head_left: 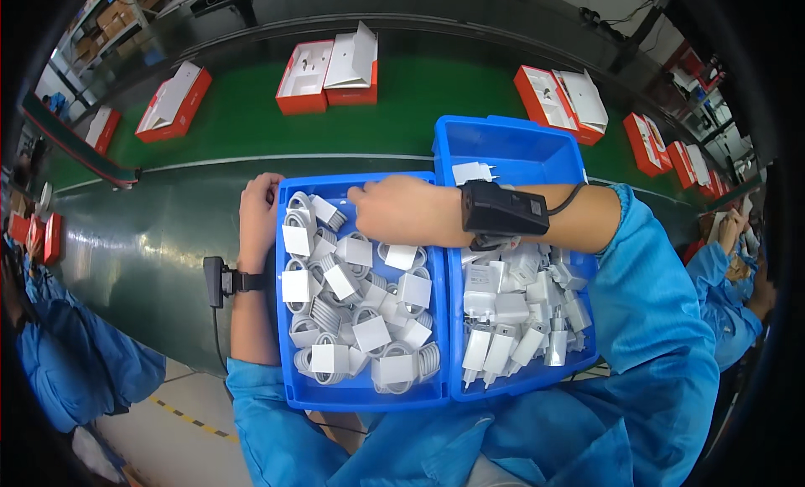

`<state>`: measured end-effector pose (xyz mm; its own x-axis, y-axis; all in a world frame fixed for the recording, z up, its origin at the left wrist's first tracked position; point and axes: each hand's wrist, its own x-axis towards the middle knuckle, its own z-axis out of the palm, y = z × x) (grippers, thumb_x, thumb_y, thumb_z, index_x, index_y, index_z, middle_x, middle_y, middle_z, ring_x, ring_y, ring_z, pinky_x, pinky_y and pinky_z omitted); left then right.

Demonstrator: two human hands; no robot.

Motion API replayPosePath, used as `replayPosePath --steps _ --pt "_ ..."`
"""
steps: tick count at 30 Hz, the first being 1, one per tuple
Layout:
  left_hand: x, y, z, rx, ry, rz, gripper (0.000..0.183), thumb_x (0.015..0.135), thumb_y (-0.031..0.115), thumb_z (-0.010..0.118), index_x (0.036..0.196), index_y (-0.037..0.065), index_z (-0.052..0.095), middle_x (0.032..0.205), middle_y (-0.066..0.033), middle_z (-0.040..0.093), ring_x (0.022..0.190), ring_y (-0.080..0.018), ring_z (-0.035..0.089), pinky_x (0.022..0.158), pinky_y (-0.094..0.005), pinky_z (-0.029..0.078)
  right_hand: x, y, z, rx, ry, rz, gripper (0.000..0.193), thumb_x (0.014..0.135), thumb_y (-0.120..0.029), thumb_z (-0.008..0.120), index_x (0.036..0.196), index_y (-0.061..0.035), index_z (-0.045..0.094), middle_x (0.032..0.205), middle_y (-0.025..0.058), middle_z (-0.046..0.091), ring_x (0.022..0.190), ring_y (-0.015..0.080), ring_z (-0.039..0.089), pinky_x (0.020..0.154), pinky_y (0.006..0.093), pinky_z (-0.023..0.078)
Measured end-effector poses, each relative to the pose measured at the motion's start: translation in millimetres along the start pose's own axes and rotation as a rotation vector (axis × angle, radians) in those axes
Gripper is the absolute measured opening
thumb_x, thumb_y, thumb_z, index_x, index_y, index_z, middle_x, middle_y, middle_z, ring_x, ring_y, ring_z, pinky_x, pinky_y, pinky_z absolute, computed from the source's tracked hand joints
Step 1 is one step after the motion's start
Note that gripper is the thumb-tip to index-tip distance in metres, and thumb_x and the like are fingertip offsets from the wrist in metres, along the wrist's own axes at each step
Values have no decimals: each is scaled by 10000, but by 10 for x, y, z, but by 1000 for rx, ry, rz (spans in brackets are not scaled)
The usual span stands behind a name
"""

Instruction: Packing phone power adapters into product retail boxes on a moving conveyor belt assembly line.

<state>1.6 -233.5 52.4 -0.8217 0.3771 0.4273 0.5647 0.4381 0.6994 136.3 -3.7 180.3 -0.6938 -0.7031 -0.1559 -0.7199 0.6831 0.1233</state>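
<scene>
A blue bin [364, 401] holds several coiled white cables [369, 332], each with a white paper wrap. My left hand [258, 209] lies along the bin's far left corner, its fingers bent round at the rim. Over the far part of the same bin is my right hand [394, 209], its fingers curled inward; whatever they may hold is hidden. A second blue bin [457, 378] stands close on the right, with white plug chargers [511, 319] piled in it. My right forearm crosses above this bin and covers part of the pile.
Behind the bins runs a green conveyor belt [239, 110]. It carries open red-and-white boxes [352, 93], with another open box [537, 97] farther right. Another blue bin [511, 139] with some chargers stands at the far right. People in blue sleeves [92, 353] sit on both sides.
</scene>
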Motion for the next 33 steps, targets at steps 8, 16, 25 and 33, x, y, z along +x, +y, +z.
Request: replayPosePath --steps 8,16,25,33 --pt "-42 -5 -72 -17 -36 -30 120 847 112 636 933 30 651 762 -85 567 718 -229 497 669 -343 423 -27 253 11 -10 -67 -181 218 762 -145 665 839 59 670 870 201 639 768 327 681 647 400 567" --pt "-4 54 -3 -51 -25 -53 140 820 79 648 952 33 659 759 -57 526 691 -172 470 646 -306 403 -1547 1334 -448 89 401 431 425 808 -304 685 1111 -10 638 954 159 677 864 335 685 755 399 562" --pt "-32 83 -3 -84 5 -94 178 760 50 662 936 28 653 808 -56 579 719 -159 502 670 -283 419 -3171 2320 531 81 54 852 408 736 -252 703 1035 24 669 926 206 689 901 377 660 822 426 526" --pt "3 118 -6 -75 -13 -83 186 749 25 653 935 18 643 845 -60 621 713 -154 526 679 -282 443 -3377 2375 665 55 -142 876 421 735 -285 728 1074 -35 724 1027 155 699 985 329 646 886 421 498"
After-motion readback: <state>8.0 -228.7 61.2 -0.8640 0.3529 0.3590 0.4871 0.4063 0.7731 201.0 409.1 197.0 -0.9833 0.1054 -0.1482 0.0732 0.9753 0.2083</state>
